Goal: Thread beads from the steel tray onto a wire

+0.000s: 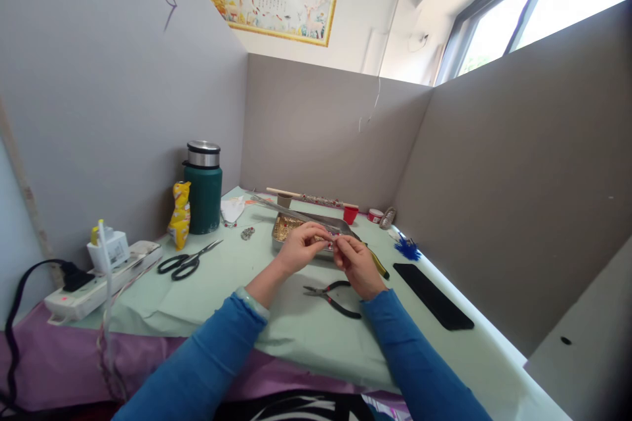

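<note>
My left hand (301, 247) and my right hand (359, 266) meet in front of me, both with fingers pinched on a small beaded piece (333, 241) showing red and pink beads. Fingertips hide most of it. Behind them stands a metal tray (275, 241) holding gold-coloured bits. Several thin silvery wires (284, 208) stretch over the tray from the upper left towards my fingers; whether they join the piece I cannot tell. Below my hands lie pliers (322, 292) with dark handles, their jaws pointing left. A yellow-and-black handled tool (379, 264) lies partly behind my right hand.
Black-handled scissors (186, 264), a green flask (205, 197), a yellow packet (180, 217) and a power strip (81, 296) sit on the left. A beaded stick (320, 200) and red cup (350, 214) are behind. A black strip (434, 296) lies right. Grey partitions (336, 125) enclose the table.
</note>
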